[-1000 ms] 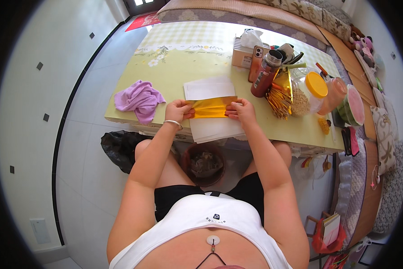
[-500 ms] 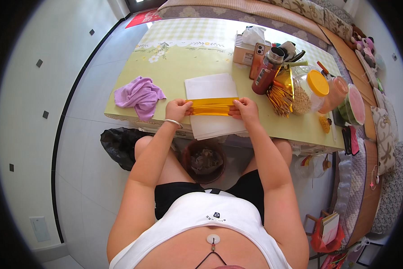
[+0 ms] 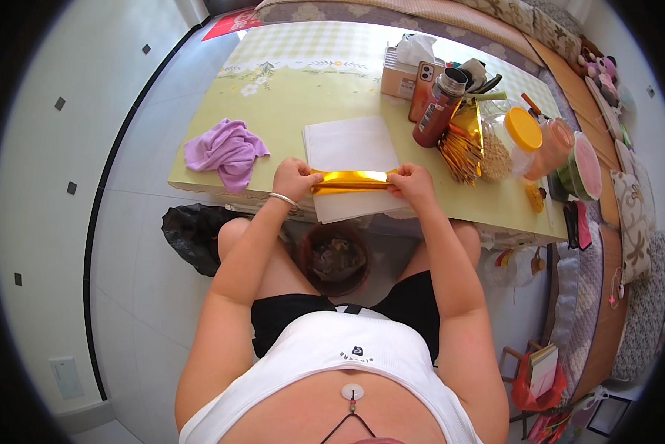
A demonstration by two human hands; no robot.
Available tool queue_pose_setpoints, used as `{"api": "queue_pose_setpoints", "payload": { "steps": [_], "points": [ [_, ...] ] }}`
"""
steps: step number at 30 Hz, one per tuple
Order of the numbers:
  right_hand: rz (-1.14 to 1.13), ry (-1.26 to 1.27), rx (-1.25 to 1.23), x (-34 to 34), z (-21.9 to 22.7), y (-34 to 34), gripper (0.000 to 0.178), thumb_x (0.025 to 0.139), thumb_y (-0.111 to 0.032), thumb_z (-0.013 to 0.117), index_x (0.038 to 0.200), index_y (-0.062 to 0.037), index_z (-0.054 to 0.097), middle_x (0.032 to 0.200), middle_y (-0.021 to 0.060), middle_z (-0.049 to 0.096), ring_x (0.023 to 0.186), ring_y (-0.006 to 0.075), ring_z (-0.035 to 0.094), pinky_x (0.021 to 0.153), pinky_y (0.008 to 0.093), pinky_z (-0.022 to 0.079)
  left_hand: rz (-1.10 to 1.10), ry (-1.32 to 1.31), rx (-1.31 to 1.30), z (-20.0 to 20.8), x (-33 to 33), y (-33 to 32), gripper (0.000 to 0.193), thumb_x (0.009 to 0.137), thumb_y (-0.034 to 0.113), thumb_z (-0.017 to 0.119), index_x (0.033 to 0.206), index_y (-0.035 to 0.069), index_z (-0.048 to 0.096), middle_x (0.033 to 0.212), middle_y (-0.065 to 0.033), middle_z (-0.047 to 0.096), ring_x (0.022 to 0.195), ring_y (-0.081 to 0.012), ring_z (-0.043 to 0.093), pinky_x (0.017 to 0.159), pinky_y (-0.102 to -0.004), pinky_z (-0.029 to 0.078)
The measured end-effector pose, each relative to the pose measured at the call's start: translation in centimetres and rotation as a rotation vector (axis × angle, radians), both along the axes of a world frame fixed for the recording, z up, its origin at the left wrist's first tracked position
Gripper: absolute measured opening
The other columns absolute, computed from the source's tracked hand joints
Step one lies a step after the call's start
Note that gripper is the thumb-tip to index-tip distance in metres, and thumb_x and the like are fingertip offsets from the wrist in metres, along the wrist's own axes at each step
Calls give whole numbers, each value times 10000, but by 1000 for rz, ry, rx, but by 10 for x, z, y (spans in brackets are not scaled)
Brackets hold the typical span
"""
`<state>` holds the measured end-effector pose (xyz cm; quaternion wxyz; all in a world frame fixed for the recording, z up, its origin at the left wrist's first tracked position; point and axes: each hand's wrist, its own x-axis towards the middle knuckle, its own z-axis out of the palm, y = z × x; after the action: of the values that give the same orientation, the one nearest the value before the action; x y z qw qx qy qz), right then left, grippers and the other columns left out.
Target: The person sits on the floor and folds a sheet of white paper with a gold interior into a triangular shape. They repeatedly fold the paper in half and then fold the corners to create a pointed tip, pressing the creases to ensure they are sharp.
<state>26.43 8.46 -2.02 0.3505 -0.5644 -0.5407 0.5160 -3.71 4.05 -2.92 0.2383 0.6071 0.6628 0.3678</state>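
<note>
A strip of shiny gold foil paper stretches between my two hands, over the near part of a stack of white paper. My left hand pinches its left end; my right hand pinches the right end. The strip looks folded along its length, and light glints off its upper edge. My fingertips cover both of its ends. To the left of my left hand lies a crumpled lilac cloth. A bunch of folded gold pieces stands to the right of my right hand.
Behind the gold pieces are a dark red thermos, a phone and a tissue box. A yellow-lidded jar and a cut watermelon sit farther right. Below the table edge are a bin and a black bag.
The gold strip has become narrower and smoother between my hands, its lower layers drawn together. Both hands still hold its ends. The whole view has shifted slightly.
</note>
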Motion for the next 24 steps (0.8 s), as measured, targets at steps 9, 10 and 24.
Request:
{"api": "queue_pose_setpoints", "payload": {
  "steps": [9,10,24],
  "points": [
    [-14,-409,202,-1,-9,-3,274,728,-245,768,720,6,659,703,196,658,665,352,637,660,435,515,-130,90,52,11,10,-20,345,554,218,934,680,23,680,1005,-120,577,907,-271,593,774,-360,526],
    [-11,-414,211,-2,-10,-3,271,726,-240,767,722,8,658,700,194,656,662,350,636,658,434,516,-131,100,70,10,10,-22,348,535,209,940,680,29,681,1028,-118,570,930,-275,589,790,-361,526],
    [-3,-461,263,0,1,-9,250,721,-206,747,743,20,642,782,214,638,753,363,625,727,449,513,-150,148,136,2,12,-32,221,698,230,862,704,49,735,1078,-151,584,1022,-298,578,910,-392,481]
  ]
}}
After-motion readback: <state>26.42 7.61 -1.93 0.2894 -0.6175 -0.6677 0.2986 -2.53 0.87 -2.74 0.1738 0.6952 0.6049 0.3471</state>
